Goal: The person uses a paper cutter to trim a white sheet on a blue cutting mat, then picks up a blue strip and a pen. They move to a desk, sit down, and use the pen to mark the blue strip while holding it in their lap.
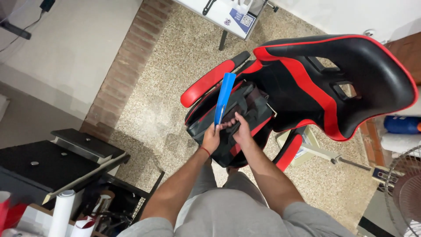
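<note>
A black and red racing-style chair [333,74] stands in front of me on the speckled floor. A dark folded bag or cover [254,107] lies on its seat. My left hand [211,138] grips a long flat blue tool [224,97] that stands up above the seat's front edge. My right hand [241,130] is beside it, fingers closed on the dark material at the front of the seat. Both forearms reach forward from my grey shorts.
A black metal stand [52,162] with white rolls [61,213] is at the lower left. A brick strip [127,61] borders a grey slab on the left. A white table [228,13] is at the top, a fan [405,193] and blue-white items at the right.
</note>
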